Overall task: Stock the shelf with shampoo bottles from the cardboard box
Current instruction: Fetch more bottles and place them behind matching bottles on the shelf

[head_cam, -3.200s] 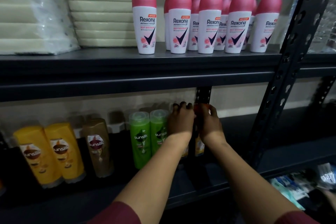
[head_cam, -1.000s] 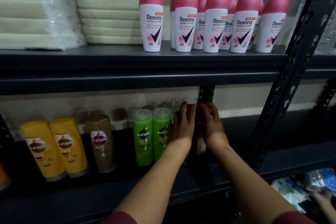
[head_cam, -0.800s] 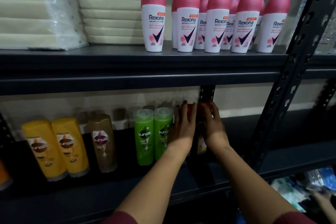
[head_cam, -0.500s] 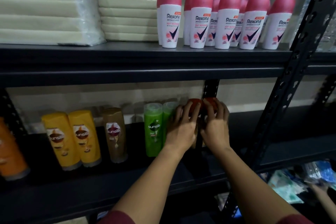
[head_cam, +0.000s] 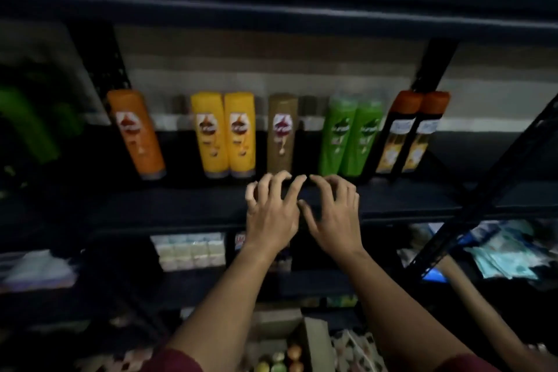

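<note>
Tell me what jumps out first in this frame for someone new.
The row of bright bottles on the middle shelf: an orange bottle at the left, then yellow bottles, a brown one, green bottles, and two dark ones with orange caps. In front, the left hand and right hand hover empty, fingers loosely curled. A cardboard box sits below.

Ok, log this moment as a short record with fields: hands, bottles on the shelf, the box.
left hand: fingers loosely curled, holding nothing, in front of the shelf edge
right hand: same, empty, beside the left
shelf row, left to right: orange bottle, two yellow bottles, brown bottle, two green bottles, two dark bottles with red-orange caps
row state: all upright, pairs touching
cardboard box: below, open, round caps visible inside
image: motion-blurred, labels unreadable
</note>
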Available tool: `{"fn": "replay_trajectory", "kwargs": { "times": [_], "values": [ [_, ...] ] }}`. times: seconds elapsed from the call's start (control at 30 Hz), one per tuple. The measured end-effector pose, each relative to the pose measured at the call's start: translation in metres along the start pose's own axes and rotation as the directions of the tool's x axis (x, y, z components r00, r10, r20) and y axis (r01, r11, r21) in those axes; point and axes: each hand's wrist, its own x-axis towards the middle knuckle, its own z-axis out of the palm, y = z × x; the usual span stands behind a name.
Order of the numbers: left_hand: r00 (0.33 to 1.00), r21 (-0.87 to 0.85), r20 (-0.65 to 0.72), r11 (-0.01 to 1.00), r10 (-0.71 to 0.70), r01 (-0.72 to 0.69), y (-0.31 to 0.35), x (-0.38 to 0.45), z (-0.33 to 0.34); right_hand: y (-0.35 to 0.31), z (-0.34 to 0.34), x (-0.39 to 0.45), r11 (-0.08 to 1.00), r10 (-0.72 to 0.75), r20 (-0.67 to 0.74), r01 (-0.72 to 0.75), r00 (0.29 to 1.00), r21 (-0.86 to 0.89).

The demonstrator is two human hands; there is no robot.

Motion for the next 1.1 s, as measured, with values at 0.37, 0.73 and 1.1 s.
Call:
{"fn": "replay_trajectory", "kwargs": {
  "times": [0.37, 0.73, 1.1],
  "values": [
    [0.861, 0.143, 0.453, 0.972, -0.232, 0.187, -0.052, -0.287, 0.133, 0.022, 0.195, -0.234, 0.998, -0.060, 0.480, 0.036, 0.875, 0.059],
    [0.556, 0.004, 0.825, 0.984, -0.105, 0.179, -0.057, -0.510, 0.362, 0.133, 0.409, -0.441, 0.985, 0.169, 0.872, -0.045, 0.458, -0.168],
    [0.385, -0.117, 0.921, 0.987, 0.065, 0.113, -0.024, -0.549, 0.476, 0.183, 0.500, -0.493, 0.990, 0.124, 0.919, 0.022, 0.374, -0.142]
  ]
}}
